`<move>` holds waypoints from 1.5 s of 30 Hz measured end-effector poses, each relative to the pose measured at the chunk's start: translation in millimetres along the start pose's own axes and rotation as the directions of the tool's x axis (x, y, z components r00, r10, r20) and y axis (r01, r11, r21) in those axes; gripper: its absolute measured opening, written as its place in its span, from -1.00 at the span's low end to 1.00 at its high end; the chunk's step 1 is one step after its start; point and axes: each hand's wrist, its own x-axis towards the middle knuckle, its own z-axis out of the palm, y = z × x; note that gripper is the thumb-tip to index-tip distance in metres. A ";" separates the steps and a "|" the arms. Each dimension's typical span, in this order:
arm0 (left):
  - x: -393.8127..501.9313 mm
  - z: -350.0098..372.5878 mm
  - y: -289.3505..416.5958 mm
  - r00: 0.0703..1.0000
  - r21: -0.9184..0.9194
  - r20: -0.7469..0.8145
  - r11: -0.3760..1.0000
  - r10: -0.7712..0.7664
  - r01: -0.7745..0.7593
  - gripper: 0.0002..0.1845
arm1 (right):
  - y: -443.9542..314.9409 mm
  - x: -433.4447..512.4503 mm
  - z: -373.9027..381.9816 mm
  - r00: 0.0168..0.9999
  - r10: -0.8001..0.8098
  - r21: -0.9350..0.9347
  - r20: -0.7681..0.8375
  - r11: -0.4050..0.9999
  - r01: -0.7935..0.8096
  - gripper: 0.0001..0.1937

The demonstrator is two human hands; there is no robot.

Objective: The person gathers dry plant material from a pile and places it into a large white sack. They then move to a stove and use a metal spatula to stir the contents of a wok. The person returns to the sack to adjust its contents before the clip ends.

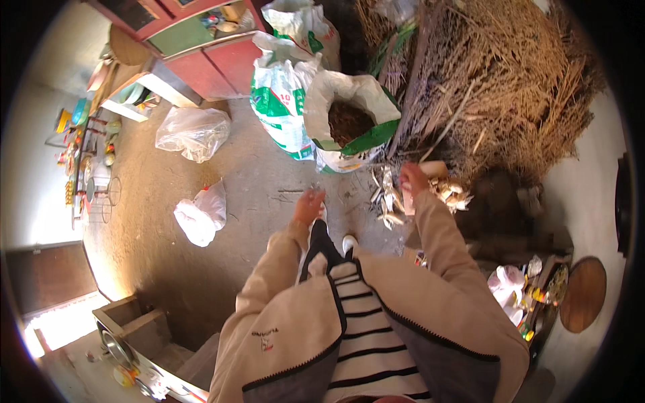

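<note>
My left hand (309, 205) hangs over the concrete floor, just above one white shoe, with its fingers loosely apart and nothing visible in them. My right hand (413, 179) is reached forward above dry corn husks (388, 199), its fingers bent. A flat tan piece (408, 202) shows just under that hand, and a pale brown block (433, 169) lies beside it; whether the fingers hold either is unclear. More crumpled husks (451, 194) lie to the right of the hand. Ahead stands an open woven sack (322, 113) with dark brown loose material (350, 122) inside.
Other white and green sacks (279, 98) stand behind. A large heap of dry brushwood (484, 90) fills the right. Clear plastic bags (194, 132) and a white bag (201, 214) lie on the left floor. A red cabinet (216, 70) stands at the back, a wall rack (83, 166) at left.
</note>
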 end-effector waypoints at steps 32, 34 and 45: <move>301.1 79.0 91.7 0.984 0.446 -0.168 0.895 0.052 0.029 -0.62 | -109.3 210.3 76.3 0.996 -0.091 -0.235 -0.018 0.968 0.084 -0.62; 298.8 65.6 100.4 0.999 0.264 -0.040 0.964 0.028 -0.016 -0.57 | -114.1 217.7 72.5 0.998 -0.044 -0.291 0.043 0.955 0.054 -0.61; 259.0 -69.8 185.3 0.973 0.440 -0.159 0.894 0.168 -0.083 -0.57 | -165.3 199.1 67.8 0.922 -0.365 -0.609 0.132 0.704 0.366 -0.36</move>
